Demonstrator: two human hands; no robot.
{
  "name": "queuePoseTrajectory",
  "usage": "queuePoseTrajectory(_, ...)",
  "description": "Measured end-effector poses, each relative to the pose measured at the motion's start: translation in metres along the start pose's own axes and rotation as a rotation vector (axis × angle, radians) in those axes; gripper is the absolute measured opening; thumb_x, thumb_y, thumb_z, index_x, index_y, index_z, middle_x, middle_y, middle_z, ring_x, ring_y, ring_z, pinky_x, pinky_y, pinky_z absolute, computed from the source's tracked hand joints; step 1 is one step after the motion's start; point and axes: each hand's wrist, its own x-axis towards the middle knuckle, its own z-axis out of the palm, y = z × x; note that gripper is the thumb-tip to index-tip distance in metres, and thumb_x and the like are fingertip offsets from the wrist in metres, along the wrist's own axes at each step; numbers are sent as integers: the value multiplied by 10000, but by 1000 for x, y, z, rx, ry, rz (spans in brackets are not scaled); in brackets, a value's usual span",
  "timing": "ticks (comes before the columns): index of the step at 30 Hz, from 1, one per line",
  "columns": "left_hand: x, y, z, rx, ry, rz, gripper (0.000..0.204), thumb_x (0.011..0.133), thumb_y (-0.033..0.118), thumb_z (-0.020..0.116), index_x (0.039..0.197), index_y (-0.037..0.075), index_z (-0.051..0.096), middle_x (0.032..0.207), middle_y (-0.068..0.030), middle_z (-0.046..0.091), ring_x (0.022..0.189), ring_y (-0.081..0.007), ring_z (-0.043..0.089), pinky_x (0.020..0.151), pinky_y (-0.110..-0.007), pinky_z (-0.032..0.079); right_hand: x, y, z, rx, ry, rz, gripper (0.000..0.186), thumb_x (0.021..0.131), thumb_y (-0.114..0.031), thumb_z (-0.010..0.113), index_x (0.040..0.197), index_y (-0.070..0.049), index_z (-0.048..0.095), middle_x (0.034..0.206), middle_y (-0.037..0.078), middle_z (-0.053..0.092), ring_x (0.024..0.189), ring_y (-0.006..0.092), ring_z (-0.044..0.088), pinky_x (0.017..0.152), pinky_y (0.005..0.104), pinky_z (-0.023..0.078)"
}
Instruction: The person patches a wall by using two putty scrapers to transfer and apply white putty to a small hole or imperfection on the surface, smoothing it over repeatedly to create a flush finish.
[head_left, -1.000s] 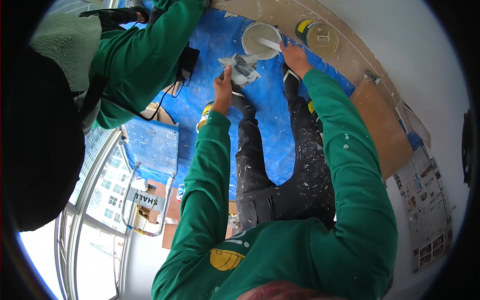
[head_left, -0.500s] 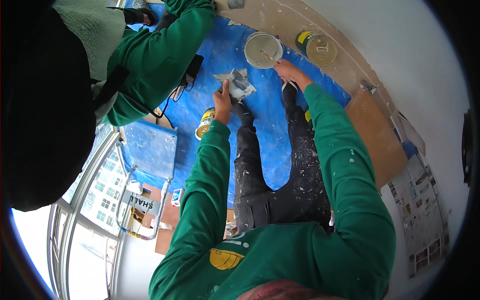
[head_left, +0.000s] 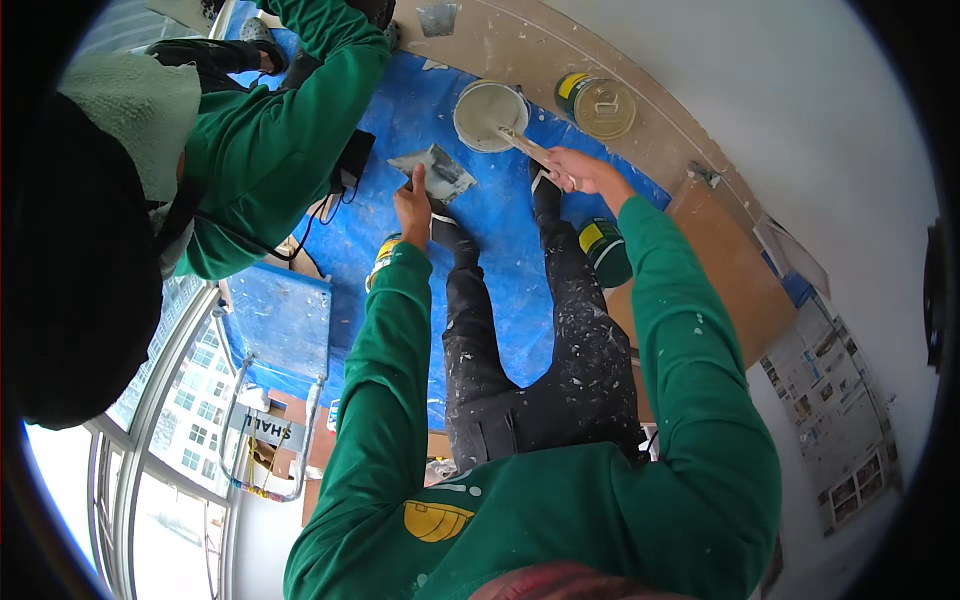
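My left hand [head_left: 412,212] grips a square metal plate [head_left: 440,172] smeared with grey and white material, thumb upward. My right hand [head_left: 578,172] is closed round a long, pale stick [head_left: 531,147], which slopes down to the off-white contents of a round bucket [head_left: 486,105] beyond both hands. Whether its tip is submerged I cannot tell. A lidded green and yellow can [head_left: 606,108] stands right of the bucket. A second can [head_left: 606,255] is beside my right leg, and another [head_left: 383,258] is partly hidden behind my left forearm.
Blue sheeting [head_left: 360,220] covers the floor between my legs and a wall [head_left: 800,90]. A co-worker in a green sleeve [head_left: 300,120] is close on my left. A blue-topped metal step [head_left: 280,315] stands by the window. Cardboard [head_left: 730,270] lies at right.
My right hand has moved down and rightward, farther from the bucket, changing the stick's angle. The view has shifted slightly, and the can beside my right leg now shows more.
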Motion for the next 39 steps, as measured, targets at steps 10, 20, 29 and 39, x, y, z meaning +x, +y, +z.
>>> queuePoseTrajectory(10, -19, 27, 14, 146, 137, 24, 762, 922, 681, 532, 805, -49, 716, 811, -298, 680, 848, -499, 646, 771, -521, 491, -203, 17, -7, 83, -121, -1, 364, 1071, -259, 423, 1431, -209, 394, 798, -14, 474, 520, 39, 388, 428, 188, 307)
queuePoseTrajectory(20, -15, 67, 33, 55, 94, 64, 715, 901, 688, 561, 888, -4, 741, 814, -282, 675, 837, -478, 649, 759, -516, 486, -316, 24, 19, 61, -186, -37, 488, 1054, -311, 485, 1498, -191, 319, 816, 4, 465, 506, 41, 375, 428, 181, 310)
queuePoseTrajectory(29, -7, 85, 52, -207, -10, 170, 709, 946, 635, 557, 811, -52, 672, 715, -172, 623, 680, -260, 574, 678, -423, 459, -314, 46, 43, -252, 37, -234, 481, 1052, -273, 513, 1503, -150, 401, 834, 40, 519, 531, 96, 468, 466, 237, 400)
queuePoseTrajectory(39, -27, 104, 52, -532, -119, 80, 590, 956, 556, 626, 847, -21, 674, 784, -23, 595, 729, -136, 487, 680, -333, 451, -301, 93, 37, -1212, 734, -866, 579, 907, -102, 677, 1459, -197, 527, 814, 116, 509, 687, 314, 571, 610, 433, 481)
